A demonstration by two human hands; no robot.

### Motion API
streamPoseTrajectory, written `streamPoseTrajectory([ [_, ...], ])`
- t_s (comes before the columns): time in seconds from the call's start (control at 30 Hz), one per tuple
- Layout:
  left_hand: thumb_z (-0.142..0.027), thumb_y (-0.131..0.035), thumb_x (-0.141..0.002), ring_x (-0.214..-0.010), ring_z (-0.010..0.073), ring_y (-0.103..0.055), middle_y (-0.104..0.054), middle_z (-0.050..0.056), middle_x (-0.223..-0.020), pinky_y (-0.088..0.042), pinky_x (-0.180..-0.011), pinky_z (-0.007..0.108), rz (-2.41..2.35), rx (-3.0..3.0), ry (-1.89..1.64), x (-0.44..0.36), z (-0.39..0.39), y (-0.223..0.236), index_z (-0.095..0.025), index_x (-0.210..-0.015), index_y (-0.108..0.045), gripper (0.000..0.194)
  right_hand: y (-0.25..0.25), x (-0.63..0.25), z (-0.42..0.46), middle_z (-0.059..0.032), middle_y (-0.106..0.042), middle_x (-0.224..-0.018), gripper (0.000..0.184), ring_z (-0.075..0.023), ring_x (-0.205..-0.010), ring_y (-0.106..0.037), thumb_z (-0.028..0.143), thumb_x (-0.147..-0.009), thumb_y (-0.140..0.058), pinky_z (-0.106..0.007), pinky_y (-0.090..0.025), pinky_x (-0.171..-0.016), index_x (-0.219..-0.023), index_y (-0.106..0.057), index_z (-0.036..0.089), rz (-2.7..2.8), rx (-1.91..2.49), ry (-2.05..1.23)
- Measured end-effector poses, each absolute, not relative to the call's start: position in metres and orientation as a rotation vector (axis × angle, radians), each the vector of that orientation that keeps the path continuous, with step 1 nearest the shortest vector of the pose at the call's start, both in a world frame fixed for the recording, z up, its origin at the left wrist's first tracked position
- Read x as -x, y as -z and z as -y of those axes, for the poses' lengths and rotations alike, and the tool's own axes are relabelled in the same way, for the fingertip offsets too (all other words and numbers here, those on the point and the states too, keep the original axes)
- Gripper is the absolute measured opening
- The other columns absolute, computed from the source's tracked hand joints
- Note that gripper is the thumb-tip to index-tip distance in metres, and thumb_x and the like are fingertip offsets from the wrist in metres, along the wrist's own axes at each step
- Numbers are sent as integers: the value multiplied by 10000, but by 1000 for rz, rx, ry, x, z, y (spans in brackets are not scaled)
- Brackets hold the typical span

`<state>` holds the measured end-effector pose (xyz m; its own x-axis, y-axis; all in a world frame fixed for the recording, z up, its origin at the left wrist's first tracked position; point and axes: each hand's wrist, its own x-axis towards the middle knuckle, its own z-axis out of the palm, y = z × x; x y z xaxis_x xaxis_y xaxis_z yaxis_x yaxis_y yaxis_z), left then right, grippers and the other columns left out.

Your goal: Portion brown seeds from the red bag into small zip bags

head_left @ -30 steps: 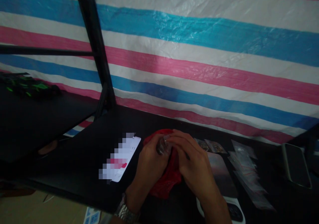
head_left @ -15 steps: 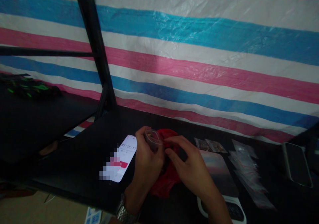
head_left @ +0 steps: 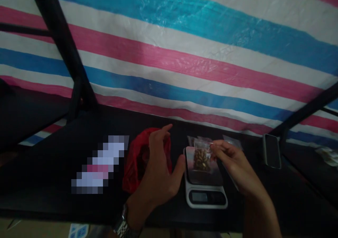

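Pinched at its top right corner by my right hand point(head_left: 235, 164) is a small clear zip bag point(head_left: 202, 158) of brownish pieces, over the metal plate of a white kitchen scale point(head_left: 206, 199). Whether the bag rests on the plate I cannot tell. My left hand point(head_left: 163, 171), with a metal watch on the wrist, is empty, thumb and fingers apart. It is between the scale and an open red plastic bag point(head_left: 133, 160), partly covering that bag and its dark contents. Behind the scale lie other small zip bags point(head_left: 191, 140), partly hidden.
A lit phone point(head_left: 105, 164), blurred out in part, lies left of the red bag. Another dark-screened phone point(head_left: 271, 151) is at the right. Black frame posts point(head_left: 63, 47) stand at both sides, before a striped plastic sheet point(head_left: 185, 61).
My left hand has let go of the small clear bag and opened. My right hand has carried the filled bag rightward over the scale. The view has turned right.
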<state>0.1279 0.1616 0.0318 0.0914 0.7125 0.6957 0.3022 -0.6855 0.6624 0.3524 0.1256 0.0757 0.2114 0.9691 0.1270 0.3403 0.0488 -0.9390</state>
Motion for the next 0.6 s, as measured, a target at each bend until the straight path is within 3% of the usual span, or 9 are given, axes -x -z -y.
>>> streamPoseTrajectory([
  [0.13, -121, -633, -896, -1202, 265, -555, -534, 107, -1329, -510, -1070, 466, -1073, -2092, -1664, -134, -167, -26, -237, -1469, -431, 619, -48, -378, -126, -20, -719, -753, 392, -185, -682, -640, 583, -857, -731, -295, -503, -654, -884, -758, 193, 1328, 1574, -859],
  [0.23, -99, -606, -904, -1126, 254, -579, -574, 81, -1228, -529, -1009, 454, -1085, -2108, -1699, -139, -169, -22, -250, -1383, -500, 514, -36, -392, -128, -84, -804, -972, 401, -243, -850, -716, 549, -880, -691, -343, -551, -742, -1045, -795, 199, 1339, 1673, -672],
  [0.33, -95, -594, -910, -1024, 234, -609, -592, 54, -1125, -548, -931, 425, -1060, -2042, -1709, -141, -170, -19, -264, -1317, -546, 443, -34, -405, -129, -112, -811, -1017, 441, -244, -812, -705, 516, -895, -650, -348, -540, -700, -1143, -795, 182, 1312, 1763, -440],
  [0.5, -108, -625, -900, -881, 193, -638, -606, 20, -1005, -549, -778, 348, -1018, -1874, -1753, -139, -172, -12, -268, -1242, -598, 379, -48, -413, -128, -100, -793, -935, 379, -186, -629, -584, 465, -884, -631, -327, -483, -610, -1038, -802, 164, 1274, 1737, -236],
  [0.6, -98, -645, -887, -807, 161, -639, -623, 1, -953, -537, -672, 288, -1014, -1807, -1840, -136, -173, -12, -254, -1187, -625, 339, -67, -390, -122, -65, -777, -896, 268, -184, -671, -601, 395, -894, -645, -315, -484, -654, -987, -799, 195, 1417, 1690, -262],
])
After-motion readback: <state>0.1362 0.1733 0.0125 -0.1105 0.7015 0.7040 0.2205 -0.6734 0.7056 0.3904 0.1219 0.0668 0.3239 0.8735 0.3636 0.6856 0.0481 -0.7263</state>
